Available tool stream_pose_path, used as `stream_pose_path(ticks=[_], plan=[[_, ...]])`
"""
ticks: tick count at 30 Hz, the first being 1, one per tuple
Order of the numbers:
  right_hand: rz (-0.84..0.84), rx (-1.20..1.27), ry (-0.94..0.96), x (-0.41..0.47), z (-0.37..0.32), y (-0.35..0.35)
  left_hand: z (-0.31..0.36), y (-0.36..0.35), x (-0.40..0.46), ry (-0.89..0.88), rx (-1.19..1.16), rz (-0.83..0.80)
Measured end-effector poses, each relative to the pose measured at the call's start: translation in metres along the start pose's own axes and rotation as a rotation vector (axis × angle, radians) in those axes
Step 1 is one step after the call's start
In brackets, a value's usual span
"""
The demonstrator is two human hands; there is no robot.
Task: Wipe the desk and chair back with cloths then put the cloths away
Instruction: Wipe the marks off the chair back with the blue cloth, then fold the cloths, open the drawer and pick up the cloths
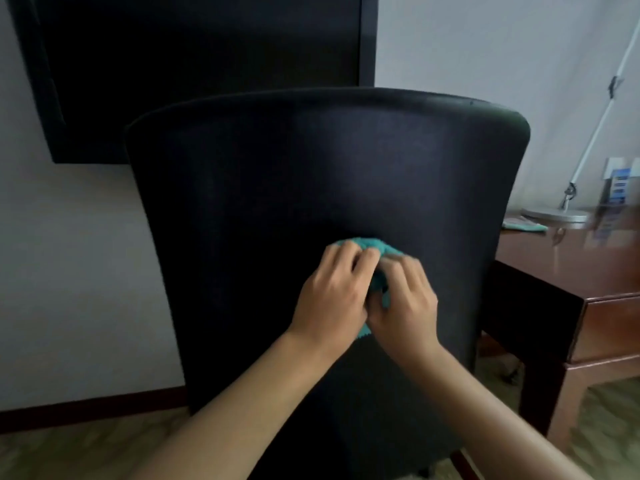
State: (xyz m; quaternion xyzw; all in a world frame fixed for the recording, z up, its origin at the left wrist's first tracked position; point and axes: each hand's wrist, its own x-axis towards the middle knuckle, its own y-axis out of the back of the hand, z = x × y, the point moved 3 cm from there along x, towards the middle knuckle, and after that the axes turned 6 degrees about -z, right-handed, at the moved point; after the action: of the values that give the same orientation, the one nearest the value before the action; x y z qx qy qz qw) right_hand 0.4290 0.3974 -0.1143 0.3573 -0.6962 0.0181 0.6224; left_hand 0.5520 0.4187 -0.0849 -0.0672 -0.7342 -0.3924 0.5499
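Note:
A dark fabric chair back fills the middle of the view. Both my hands press a teal cloth against its lower centre. My left hand grips the cloth's left side, and my right hand covers its right side. Only the cloth's top edge and a small strip between and below the hands show. A second teal cloth lies flat on the brown wooden desk at the right, beside the lamp base.
A white desk lamp with a slanted arm stands on the desk, with small boxes behind it. A large dark panel hangs on the wall behind the chair. Patterned carpet covers the floor.

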Motion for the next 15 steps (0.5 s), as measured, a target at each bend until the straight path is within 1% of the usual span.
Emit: stream_pose_path(ticks=[1,2,4,5,9,12,14,15], plan=[[-0.063,0.007,0.04,-0.017,-0.01,-0.012,-0.011,0.001,-0.022,0.021,-0.01,-0.009],[-0.08,0.029,0.103,-0.031,-0.022,-0.019,-0.024,0.005,-0.046,0.051,-0.016,-0.009],[-0.009,0.047,0.187,-0.042,-0.044,-0.025,-0.048,0.015,-0.086,0.119,-0.026,-0.016],[0.024,0.06,0.21,-0.039,-0.055,-0.027,-0.057,0.021,-0.101,0.153,-0.032,-0.03],[-0.018,0.148,0.211,-0.031,-0.103,-0.051,-0.084,0.048,-0.122,0.282,-0.038,-0.051],[-0.021,0.251,0.171,-0.032,-0.125,-0.064,-0.096,0.066,-0.123,0.374,-0.038,-0.09],[-0.071,0.338,0.056,-0.029,-0.13,-0.067,-0.108,0.077,-0.117,0.445,-0.073,-0.171],[-0.098,0.357,-0.002,-0.031,-0.133,-0.062,-0.106,0.083,-0.117,0.453,-0.091,-0.199]])
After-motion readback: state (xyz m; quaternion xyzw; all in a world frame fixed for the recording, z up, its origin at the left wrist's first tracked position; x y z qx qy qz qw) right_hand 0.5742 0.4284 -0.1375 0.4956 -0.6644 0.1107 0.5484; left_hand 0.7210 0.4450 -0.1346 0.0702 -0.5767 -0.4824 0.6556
